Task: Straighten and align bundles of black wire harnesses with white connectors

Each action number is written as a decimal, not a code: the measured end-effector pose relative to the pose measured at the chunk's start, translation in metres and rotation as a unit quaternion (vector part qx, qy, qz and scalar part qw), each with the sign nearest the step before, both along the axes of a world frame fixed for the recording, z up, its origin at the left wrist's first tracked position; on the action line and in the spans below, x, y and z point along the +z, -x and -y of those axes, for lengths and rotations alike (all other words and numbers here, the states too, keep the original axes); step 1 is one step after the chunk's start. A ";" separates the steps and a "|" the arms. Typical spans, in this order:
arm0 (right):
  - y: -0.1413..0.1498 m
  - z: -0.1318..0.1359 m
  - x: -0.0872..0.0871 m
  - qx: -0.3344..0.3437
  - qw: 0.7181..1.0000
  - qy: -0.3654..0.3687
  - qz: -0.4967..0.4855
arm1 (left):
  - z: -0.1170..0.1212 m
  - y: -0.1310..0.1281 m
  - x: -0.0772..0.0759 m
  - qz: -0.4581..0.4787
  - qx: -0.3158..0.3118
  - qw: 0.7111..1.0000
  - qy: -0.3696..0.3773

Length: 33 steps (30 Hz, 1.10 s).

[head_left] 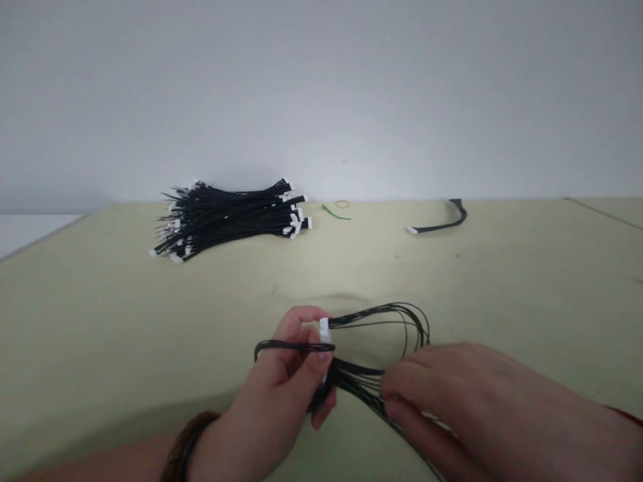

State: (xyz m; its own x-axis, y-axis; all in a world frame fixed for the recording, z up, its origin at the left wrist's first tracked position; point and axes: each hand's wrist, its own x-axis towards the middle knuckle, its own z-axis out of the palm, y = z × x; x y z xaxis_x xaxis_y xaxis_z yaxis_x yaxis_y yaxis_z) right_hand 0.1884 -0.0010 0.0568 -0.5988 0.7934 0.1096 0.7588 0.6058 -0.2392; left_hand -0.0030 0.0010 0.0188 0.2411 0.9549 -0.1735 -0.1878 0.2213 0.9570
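Observation:
My left hand [286,375] is closed on the white plug connector [325,329] of a black wire harness [362,368]. Thin black wires run rightward from the connector, and one group loops back over the left fingers. My right hand [447,395] pinches the wires to the right of the connector, its fingertips curled over them. A looser bunch of wires arches above between the two hands. Some wires trail below the right hand toward the lower edge. The exact wire ends in the right fingers are hidden.
A pile of black wire harnesses [231,214] with white connectors lies at the back left. Near it are a green tie [335,213] and a yellow rubber band [342,203]. A single cable [442,227] lies back right. The wall [321,100] borders the table [527,288].

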 end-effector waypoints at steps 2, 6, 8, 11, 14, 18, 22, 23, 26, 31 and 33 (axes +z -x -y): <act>0.014 -0.003 0.001 0.013 0.999 0.023 -0.028 | 0.000 0.000 0.002 -0.001 -0.005 1.000 0.003; 0.025 -0.008 0.001 0.023 0.996 0.023 -0.088 | 0.000 0.000 0.004 -0.001 -0.006 1.000 -0.003; 0.025 -0.009 0.001 0.013 0.995 0.047 -0.083 | -0.001 0.000 0.003 0.000 -0.009 1.000 -0.006; 0.022 -0.011 0.004 0.005 0.995 0.069 -0.078 | -0.001 0.001 0.002 -0.002 -0.012 1.000 -0.002; 0.017 -0.016 0.010 0.004 0.996 0.042 -0.084 | -0.002 0.000 0.002 -0.007 -0.013 1.000 0.004; 0.006 -0.027 0.019 0.013 0.992 0.105 -0.066 | -0.002 -0.001 0.003 -0.002 0.003 1.000 0.019; 0.000 -0.030 0.019 0.024 0.979 0.190 -0.068 | -0.002 -0.001 0.005 -0.006 0.014 1.000 0.022; 0.002 -0.028 0.017 0.016 0.981 0.182 -0.062 | -0.002 -0.001 0.005 -0.009 0.014 1.000 0.023; 0.011 -0.020 0.009 0.003 0.991 0.122 -0.053 | -0.002 -0.001 0.005 -0.014 0.008 0.999 0.027; 0.018 -0.016 0.000 0.024 0.995 0.062 -0.068 | -0.003 0.001 0.005 -0.006 0.006 1.000 0.020; 0.017 -0.019 0.002 0.033 0.996 0.059 -0.065 | -0.003 0.002 0.005 -0.011 -0.001 1.000 0.018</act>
State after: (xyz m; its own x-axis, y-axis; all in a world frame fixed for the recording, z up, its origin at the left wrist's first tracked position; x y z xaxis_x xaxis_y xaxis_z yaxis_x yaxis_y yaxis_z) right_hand 0.1717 0.0184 0.0586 -0.6373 0.7643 0.0979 0.6762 0.6157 -0.4045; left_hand -0.0048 0.0040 0.0233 0.2385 0.9476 -0.2124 -0.1671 0.2555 0.9523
